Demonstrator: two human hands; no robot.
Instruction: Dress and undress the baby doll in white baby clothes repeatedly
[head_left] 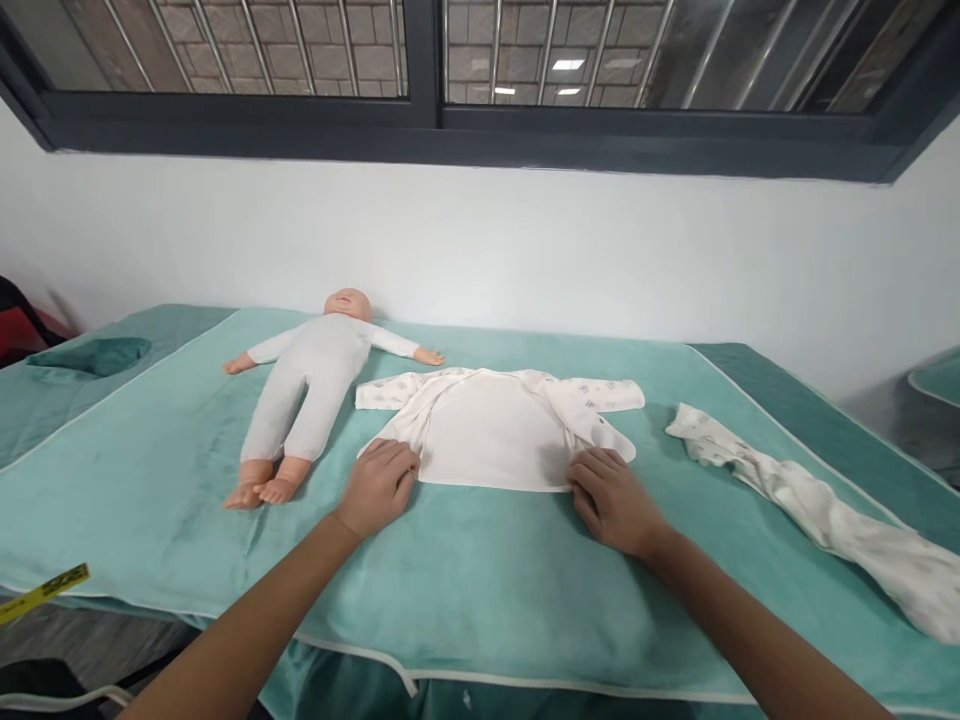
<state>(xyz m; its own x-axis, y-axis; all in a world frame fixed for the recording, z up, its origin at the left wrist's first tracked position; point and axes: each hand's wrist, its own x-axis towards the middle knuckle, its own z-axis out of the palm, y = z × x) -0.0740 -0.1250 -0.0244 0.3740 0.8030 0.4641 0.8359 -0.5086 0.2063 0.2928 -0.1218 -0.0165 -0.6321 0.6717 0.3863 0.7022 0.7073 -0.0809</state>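
Observation:
A white baby shirt (491, 430) with small printed sleeves lies spread on the green bed cover, its front opened out to both sides. My left hand (381, 485) is closed on its lower left edge, fingers curled over the cloth. At the lower right edge, my right hand (611, 492) grips the shirt in the same way. Left of the shirt, a baby doll (315, 375) in a white suit lies on its back, arms out and bare feet toward me. One of the doll's hands rests near the shirt's left sleeve.
A crumpled white printed cloth (817, 505) stretches along the right side of the green cover (480, 590). Behind the bed rise a white wall (480, 250) and a dark-framed window (435, 130). A yellow strip (45, 592) shows at the lower left, a red and black item (22, 325) at the far left.

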